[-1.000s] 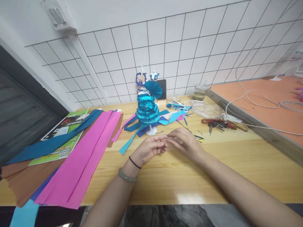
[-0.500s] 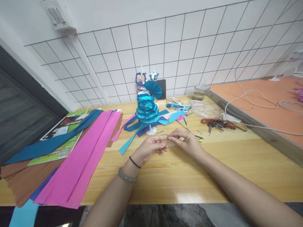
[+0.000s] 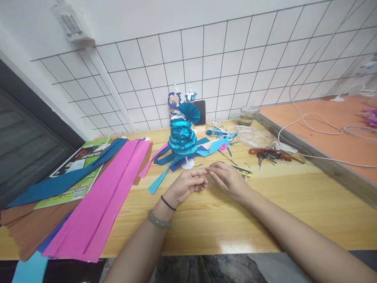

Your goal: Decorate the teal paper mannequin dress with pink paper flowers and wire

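Observation:
My left hand [image 3: 189, 184] is above the front middle of the table, index finger stretched to the right and the other fingers curled under the thumb. The fingertips of my right hand [image 3: 229, 180] are pinched together at the tip of that index finger. Anything between them is too small to make out. Just beyond my hands stands a small white dress form with a tiered turquoise paper dress [image 3: 182, 147], topped by a pleated teal paper fan [image 3: 189, 112]. Blue and turquoise paper strips [image 3: 157, 181] lie around its base.
Pink paper sheets [image 3: 103, 200], brown paper [image 3: 38, 224] and a green magazine [image 3: 67, 192] cover the left side. Right of centre are a yellow-and-green tool [image 3: 245, 172], keys [image 3: 266, 154], a glass cup [image 3: 247, 116] and a white cable [image 3: 321, 158]. A dark phone-like slab [image 3: 200, 112] leans behind.
My right fingers have closed in and flattened slightly at the left index fingertip. My left hand has barely moved, and the camera view has shifted a little.

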A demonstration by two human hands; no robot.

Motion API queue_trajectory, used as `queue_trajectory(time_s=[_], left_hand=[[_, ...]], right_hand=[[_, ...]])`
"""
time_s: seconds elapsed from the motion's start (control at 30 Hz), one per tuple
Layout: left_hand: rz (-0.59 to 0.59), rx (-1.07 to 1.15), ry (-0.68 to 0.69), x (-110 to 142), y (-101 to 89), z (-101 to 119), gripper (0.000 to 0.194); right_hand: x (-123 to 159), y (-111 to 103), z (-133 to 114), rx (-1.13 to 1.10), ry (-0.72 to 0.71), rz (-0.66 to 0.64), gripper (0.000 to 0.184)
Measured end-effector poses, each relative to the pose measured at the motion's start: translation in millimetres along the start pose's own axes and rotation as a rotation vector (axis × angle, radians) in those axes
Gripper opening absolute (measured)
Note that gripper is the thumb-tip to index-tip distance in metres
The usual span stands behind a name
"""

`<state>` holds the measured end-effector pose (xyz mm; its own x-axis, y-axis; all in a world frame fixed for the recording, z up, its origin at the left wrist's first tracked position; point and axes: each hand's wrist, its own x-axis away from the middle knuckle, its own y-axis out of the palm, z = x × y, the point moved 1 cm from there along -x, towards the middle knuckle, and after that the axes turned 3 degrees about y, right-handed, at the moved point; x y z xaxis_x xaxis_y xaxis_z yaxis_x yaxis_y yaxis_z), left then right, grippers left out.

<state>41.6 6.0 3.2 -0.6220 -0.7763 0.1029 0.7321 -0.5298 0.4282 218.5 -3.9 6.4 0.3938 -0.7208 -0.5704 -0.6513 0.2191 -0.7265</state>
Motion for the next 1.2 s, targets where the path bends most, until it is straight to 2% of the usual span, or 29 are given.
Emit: queue_trajectory(time_s=[0.2,0.4,0.5,0.67,0.73,0.9,1.0,1.2], left_hand=[[-0.034,0.035,0.009,-1,0.9,0,0.034],[-0.054,0.145,0.012,-1,2.8,-1,0.027],[-0.048,0.139,0.017,-1,3.9,0,0.027],[-0.033,0.078,0.035,-1,3.0,0,0.033],[-0.031,0.062,0.041,-1,2.5,1,0.034],[-0.025,0.031,0.051,-1,3.9,0,0.032],[-0.032,-0.018,0.052,-1,5.7,-2,0.031],[0.012,0.002,0.051,0,6.6,-1,0.037]], right_hand=[[1,6,1,-0.324,0.192,0.121,0.017],[4,8,0,-0.265,0.118,0.186,0.015],[3,7,-3,-0.328,0.168,0.182,0.015],[-2,10,-6,-0.738,0.526,0.055,0.027],[-3,11,-6,-0.842,0.605,0.025,0.031],[-2,12,-8,-0.851,0.605,0.084,0.029],[-2,12,-7,-0.878,0.655,0.112,0.027],[-3,13,2,-1.031,0.730,0.056,0.029]])
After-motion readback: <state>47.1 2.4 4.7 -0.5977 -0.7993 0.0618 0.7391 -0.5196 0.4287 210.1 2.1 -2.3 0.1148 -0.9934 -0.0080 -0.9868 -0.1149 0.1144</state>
